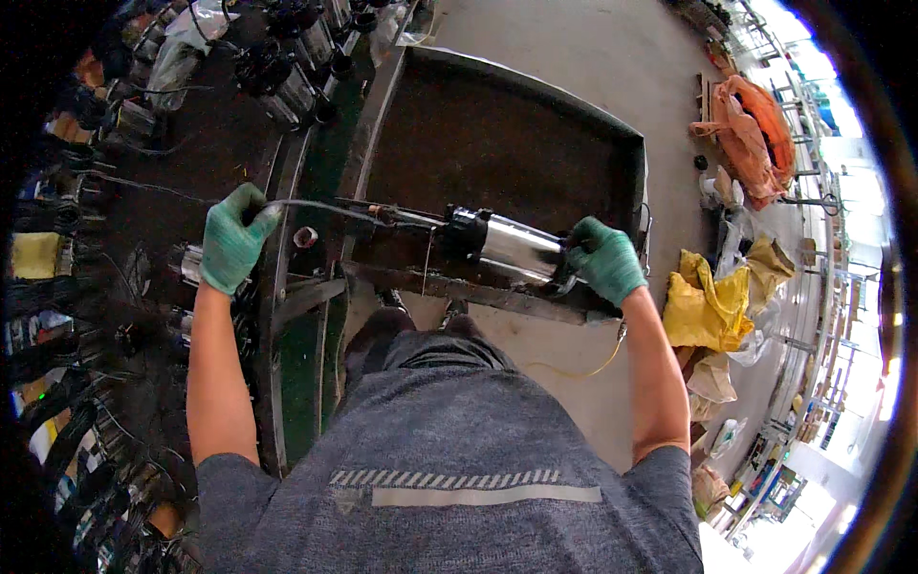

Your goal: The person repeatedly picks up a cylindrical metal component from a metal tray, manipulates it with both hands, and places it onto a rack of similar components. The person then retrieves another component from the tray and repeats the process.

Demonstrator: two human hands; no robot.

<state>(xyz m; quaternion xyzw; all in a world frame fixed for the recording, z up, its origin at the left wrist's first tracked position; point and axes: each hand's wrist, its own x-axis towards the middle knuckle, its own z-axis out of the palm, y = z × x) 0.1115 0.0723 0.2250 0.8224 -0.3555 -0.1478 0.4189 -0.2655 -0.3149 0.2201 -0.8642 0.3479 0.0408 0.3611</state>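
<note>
Left hand (232,239), green-gloved, arm stretched forward, clenched round grey cable (325,208). Right hand (606,260), gloved too, grasped end of steel cylindrical pump (507,247). Pump lay sideways on near rim of dark metal tray (497,143). Cable ran from pump to left fist. More pumps (287,86) on bench at left. Concrete floor (593,57); yellow sacks (703,301), orange sack (755,134) at right.

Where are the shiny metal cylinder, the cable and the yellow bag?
shiny metal cylinder (518,247), head view, its steel middle.
cable (320,207), head view, its curved stretch.
yellow bag (703,306), head view, its crumpled middle.
</note>
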